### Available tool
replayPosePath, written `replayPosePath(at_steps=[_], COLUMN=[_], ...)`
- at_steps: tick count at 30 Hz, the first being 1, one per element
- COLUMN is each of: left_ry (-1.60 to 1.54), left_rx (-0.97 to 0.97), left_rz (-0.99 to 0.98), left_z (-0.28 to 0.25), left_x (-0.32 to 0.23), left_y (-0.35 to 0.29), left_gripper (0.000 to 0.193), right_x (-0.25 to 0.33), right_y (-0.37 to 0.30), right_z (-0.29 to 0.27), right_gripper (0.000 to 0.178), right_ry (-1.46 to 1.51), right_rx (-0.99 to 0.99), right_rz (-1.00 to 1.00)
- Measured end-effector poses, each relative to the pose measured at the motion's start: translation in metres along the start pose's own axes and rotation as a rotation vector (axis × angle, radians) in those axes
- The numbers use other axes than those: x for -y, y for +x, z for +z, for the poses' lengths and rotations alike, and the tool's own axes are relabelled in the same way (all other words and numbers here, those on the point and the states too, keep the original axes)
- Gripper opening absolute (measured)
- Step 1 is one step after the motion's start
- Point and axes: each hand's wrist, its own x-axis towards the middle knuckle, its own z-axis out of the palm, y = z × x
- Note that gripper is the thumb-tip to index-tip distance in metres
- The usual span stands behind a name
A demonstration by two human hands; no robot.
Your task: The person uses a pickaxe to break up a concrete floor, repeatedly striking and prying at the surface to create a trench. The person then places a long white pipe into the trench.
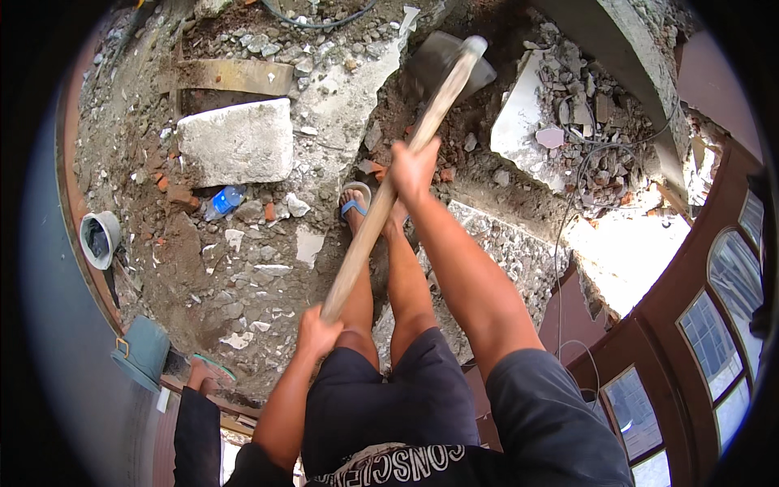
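Note:
Both my hands are closed around the long wooden handle of a hoe [367,235]. My left hand [318,331] grips the butt end, close to my left thigh. Farther up the shaft, my right hand [415,168] is wrapped around it. The wide metal blade [426,65], blurred by motion, is over the dark soil [464,120] in a hollow between broken concrete slabs. Whether the blade touches the soil I cannot tell. My sandalled foot [355,201] stands by the shaft; my other foot is partly hidden behind it.
A whitish concrete block [235,142] and a blue-labelled plastic bottle [225,202] lie on the left rubble. Buckets [143,353] line the left wall, near another person's foot [213,369]. Right are a rubble-topped slab [519,122], a loose cable [560,268] and windows [714,341].

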Motion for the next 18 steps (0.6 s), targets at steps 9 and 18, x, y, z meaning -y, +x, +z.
replayPosePath(at_steps=[9, 18], left_ry=[-0.112, -0.054], left_rx=[0.005, 0.033], left_rz=[0.067, -0.066], left_z=[0.001, 0.002], left_x=[-0.015, -0.014], left_y=[0.038, -0.087], left_gripper=[0.036, 0.030], right_x=[0.009, -0.023], right_y=[0.047, -0.042], right_z=[-0.011, -0.048], right_gripper=[0.043, 0.042], right_ry=[0.144, 0.199], right_rx=[-0.102, 0.126], right_rz=[-0.012, 0.221])
